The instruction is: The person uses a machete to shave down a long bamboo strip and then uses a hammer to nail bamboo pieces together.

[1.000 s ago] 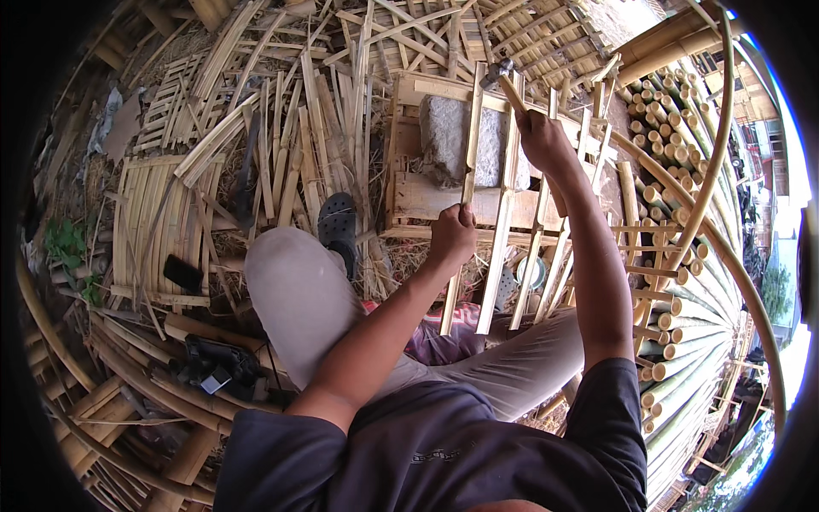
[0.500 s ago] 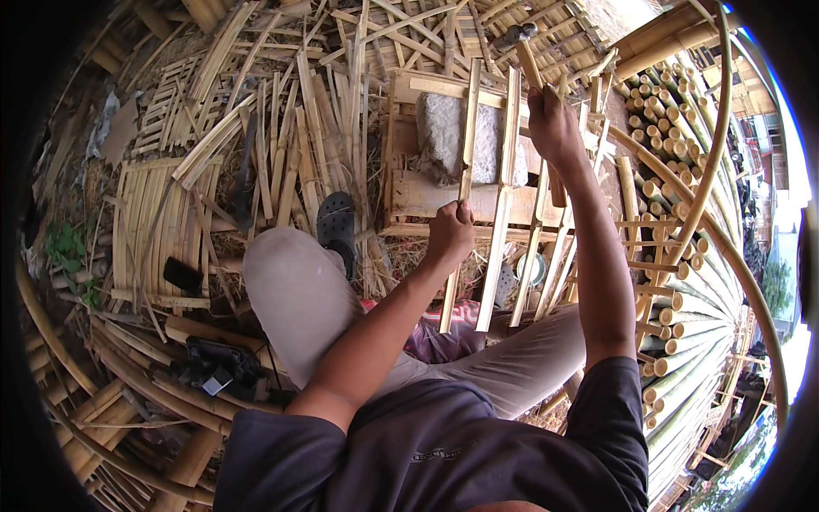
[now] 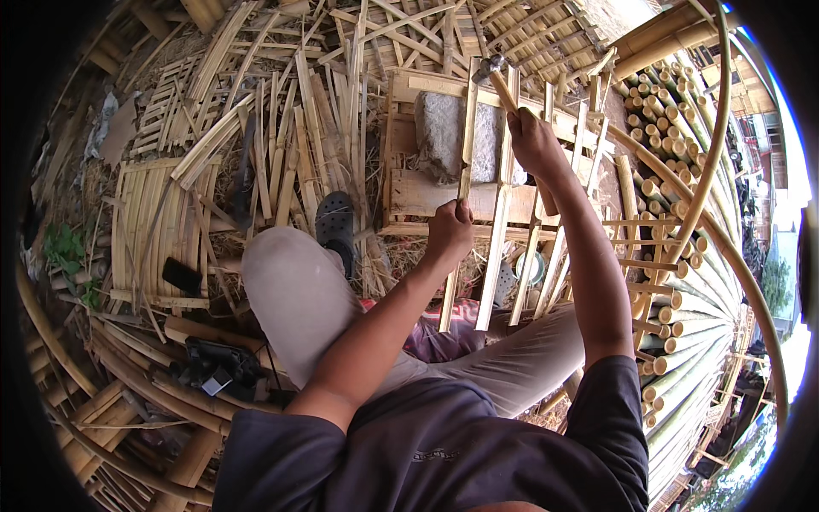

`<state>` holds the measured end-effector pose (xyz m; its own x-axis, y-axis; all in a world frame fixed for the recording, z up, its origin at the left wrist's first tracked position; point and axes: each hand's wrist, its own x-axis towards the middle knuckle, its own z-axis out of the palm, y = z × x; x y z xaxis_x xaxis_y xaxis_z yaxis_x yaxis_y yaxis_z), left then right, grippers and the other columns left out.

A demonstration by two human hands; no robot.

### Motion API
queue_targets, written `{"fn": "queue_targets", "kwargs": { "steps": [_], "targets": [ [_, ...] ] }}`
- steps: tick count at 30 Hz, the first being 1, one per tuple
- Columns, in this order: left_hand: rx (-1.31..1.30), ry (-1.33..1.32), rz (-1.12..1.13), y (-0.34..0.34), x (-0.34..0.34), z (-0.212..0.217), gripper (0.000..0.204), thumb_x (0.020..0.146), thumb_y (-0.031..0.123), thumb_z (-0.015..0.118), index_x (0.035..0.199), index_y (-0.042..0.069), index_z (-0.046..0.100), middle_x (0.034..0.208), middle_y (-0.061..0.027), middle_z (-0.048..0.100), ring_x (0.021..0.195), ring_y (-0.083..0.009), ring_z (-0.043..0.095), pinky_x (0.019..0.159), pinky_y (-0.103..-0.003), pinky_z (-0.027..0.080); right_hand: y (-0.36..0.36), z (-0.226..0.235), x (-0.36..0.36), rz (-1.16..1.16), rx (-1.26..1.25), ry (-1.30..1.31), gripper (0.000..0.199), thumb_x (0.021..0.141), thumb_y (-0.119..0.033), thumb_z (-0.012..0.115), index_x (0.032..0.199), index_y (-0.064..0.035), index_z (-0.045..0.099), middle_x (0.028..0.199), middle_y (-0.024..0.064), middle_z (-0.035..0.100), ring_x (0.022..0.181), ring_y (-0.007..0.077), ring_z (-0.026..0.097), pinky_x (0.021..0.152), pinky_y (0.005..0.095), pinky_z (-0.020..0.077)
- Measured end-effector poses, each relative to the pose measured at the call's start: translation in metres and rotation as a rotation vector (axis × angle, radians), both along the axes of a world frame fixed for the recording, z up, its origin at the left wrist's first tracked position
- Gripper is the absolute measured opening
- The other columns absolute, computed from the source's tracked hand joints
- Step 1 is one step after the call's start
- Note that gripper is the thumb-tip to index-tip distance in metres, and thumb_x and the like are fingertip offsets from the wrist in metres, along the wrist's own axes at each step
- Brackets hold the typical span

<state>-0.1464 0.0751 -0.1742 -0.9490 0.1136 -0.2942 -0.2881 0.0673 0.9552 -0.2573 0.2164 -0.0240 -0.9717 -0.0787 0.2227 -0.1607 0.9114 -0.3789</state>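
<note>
Our left hand (image 3: 450, 232) grips a pale upright bamboo slat (image 3: 465, 136) on the wooden frame (image 3: 426, 196); our right hand (image 3: 533, 141) closes around a wooden-handled hammer (image 3: 493, 75), its head seemingly just above the slat's top.

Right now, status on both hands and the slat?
Left hand gripped on upright bamboo slat. Right hand holds hammer, head near the slat's top. Grey stone block behind the frame; loose bamboo strips all around.

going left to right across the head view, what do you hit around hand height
woven bamboo panel → dark sandal → left hand on a bamboo slat → right hand holding a hammer → stacked bamboo poles
</note>
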Motion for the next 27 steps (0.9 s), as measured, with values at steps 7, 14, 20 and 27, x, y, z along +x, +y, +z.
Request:
{"fn": "queue_targets", "kwargs": {
  "steps": [7, 14, 20, 27],
  "targets": [
    [0.023, -0.023, -0.004, -0.001, -0.001, -0.003, 0.038, 0.108, 0.033, 0.041, 0.084, 0.006, 0.051, 0.057, -0.0025, 0.05, 0.043, -0.0123, 0.05, 0.039, -0.03, 0.041, -0.016, 0.023, 0.004, -0.08, 0.003, 0.039, 0.029, 0.103, -0.025, 0.046, 0.097, 0.0013, 0.055, 0.076, 0.0324, 0.063, 0.075, 0.0535, 0.061, 0.067, 0.0601, 0.0458],
    [-0.005, -0.021, -0.004, -0.002, -0.002, -0.001, 0.037, 0.106, 0.031, 0.044, 0.083, 0.004, 0.054, 0.062, -0.0087, 0.055, 0.052, -0.0219, 0.055, 0.046, -0.037, 0.042, -0.018, 0.027, 0.005, -0.088, -0.119, 0.221, 0.025, 0.104, -0.021, 0.044, 0.096, 0.001, 0.052, 0.067, 0.0299, 0.061, 0.063, 0.0523, 0.06, 0.053, 0.0577, 0.0438],
    [-0.017, 0.01, -0.014, -0.002, -0.002, -0.006, 0.038, 0.108, 0.033, 0.042, 0.083, 0.005, 0.05, 0.056, -0.0024, 0.049, 0.042, -0.0127, 0.05, 0.038, -0.031, 0.041, -0.011, 0.021, 0.006, -0.022, -0.011, 0.131, 0.026, 0.103, -0.021, 0.046, 0.095, 0.0017, 0.055, 0.068, 0.0301, 0.061, 0.066, 0.0506, 0.061, 0.058, 0.0563, 0.0465],
    [0.018, -0.021, -0.017, -0.001, 0.0, -0.001, 0.039, 0.108, 0.032, 0.041, 0.082, 0.005, 0.051, 0.056, -0.0031, 0.049, 0.042, -0.0137, 0.051, 0.039, -0.032, 0.042, -0.019, 0.016, 0.012, -0.077, 0.08, 0.127, 0.025, 0.104, -0.019, 0.044, 0.094, 0.002, 0.053, 0.06, 0.0273, 0.059, 0.055, 0.0474, 0.061, 0.049, 0.0531, 0.0477]
  ]
}}
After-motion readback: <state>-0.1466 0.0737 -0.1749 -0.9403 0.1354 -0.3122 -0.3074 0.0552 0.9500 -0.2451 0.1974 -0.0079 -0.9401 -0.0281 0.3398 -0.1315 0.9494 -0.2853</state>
